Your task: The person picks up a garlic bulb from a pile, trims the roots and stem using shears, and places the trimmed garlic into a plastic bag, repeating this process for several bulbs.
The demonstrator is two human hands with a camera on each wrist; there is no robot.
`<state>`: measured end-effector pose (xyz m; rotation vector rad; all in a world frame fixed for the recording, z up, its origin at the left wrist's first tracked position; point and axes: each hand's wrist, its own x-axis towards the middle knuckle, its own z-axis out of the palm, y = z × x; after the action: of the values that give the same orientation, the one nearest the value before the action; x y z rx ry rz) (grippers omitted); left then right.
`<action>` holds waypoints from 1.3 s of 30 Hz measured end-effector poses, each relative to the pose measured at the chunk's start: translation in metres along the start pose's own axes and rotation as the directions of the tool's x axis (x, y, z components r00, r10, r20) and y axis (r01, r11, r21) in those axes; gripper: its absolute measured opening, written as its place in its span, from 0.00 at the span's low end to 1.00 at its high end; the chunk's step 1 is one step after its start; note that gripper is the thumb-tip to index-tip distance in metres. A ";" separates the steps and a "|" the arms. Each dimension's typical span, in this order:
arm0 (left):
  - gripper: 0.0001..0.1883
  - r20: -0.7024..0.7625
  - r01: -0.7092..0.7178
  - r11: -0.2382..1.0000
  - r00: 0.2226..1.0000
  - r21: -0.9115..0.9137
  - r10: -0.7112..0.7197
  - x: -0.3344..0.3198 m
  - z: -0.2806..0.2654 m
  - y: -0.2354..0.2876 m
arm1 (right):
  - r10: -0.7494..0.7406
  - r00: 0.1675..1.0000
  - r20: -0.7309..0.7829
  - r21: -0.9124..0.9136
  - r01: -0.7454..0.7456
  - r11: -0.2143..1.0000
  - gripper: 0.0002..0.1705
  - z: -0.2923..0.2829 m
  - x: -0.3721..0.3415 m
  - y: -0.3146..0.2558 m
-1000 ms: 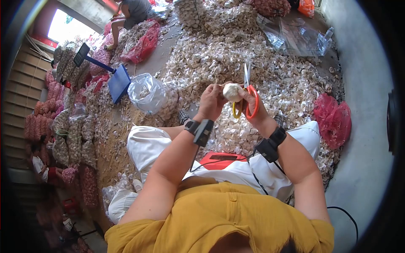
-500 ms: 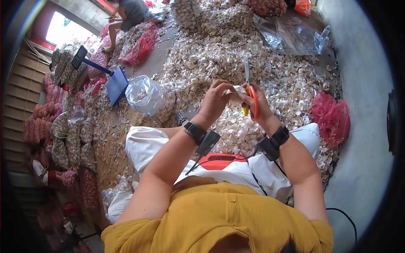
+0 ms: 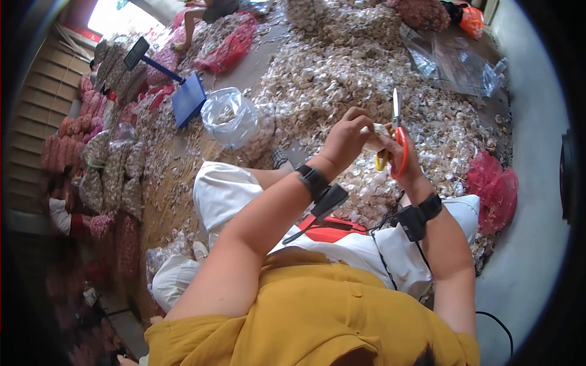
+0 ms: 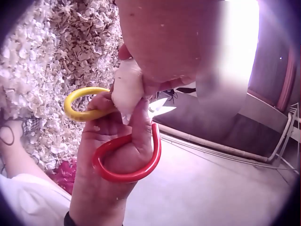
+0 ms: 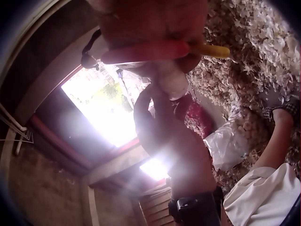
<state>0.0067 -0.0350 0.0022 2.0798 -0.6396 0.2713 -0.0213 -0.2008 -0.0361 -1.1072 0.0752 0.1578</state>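
Note:
Between the two hands is a pale garlic bulb point(image 3: 373, 138), also seen in the left wrist view as a smooth whitish bulb point(image 4: 128, 89). The left hand point(image 3: 346, 141) pinches its near side with curled fingers. On the other side the right hand point(image 3: 408, 163) holds the bulb with its fingertips. Scissors with one red handle point(image 3: 400, 152) and one yellow handle point(image 4: 75, 103) hang on that same right hand, blades pointing away from the body. In the right wrist view the left hand point(image 5: 169, 127) reaches up to the bulb, partly in shadow.
A wide heap of garlic skins point(image 3: 329, 73) covers the floor ahead. To the left stand a clear plastic bag point(image 3: 229, 119), a blue scale point(image 3: 188, 99) and stacked net sacks point(image 3: 113, 174). At right lie a pink net bag point(image 3: 491, 192) and plastic sheeting point(image 3: 452, 64) beside the wall point(image 3: 537, 122).
In the head view the surroundings have shifted right and the hands sit further right. The left hand has turned over the bulb, now covering more of it; the scissors stay on the right hand.

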 end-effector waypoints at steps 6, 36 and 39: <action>0.07 0.067 -0.044 0.988 0.997 0.150 0.034 -0.007 0.009 0.000 | 0.012 1.000 -0.014 0.044 -0.012 0.999 0.16 0.000 -0.001 0.000; 0.11 0.090 0.414 0.781 0.901 -0.468 -0.424 -0.008 0.020 -0.001 | -0.054 0.998 0.028 -0.030 0.055 0.998 0.16 0.008 -0.005 -0.005; 0.09 -0.074 0.359 0.924 0.926 -0.132 -0.371 -0.017 0.025 -0.037 | -0.118 0.985 0.124 -0.109 0.132 0.985 0.16 0.010 -0.006 -0.008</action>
<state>0.0116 -0.0331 -0.0452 2.0130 -0.1935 0.1165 -0.0261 -0.1958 -0.0235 -1.2133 -0.1094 0.1150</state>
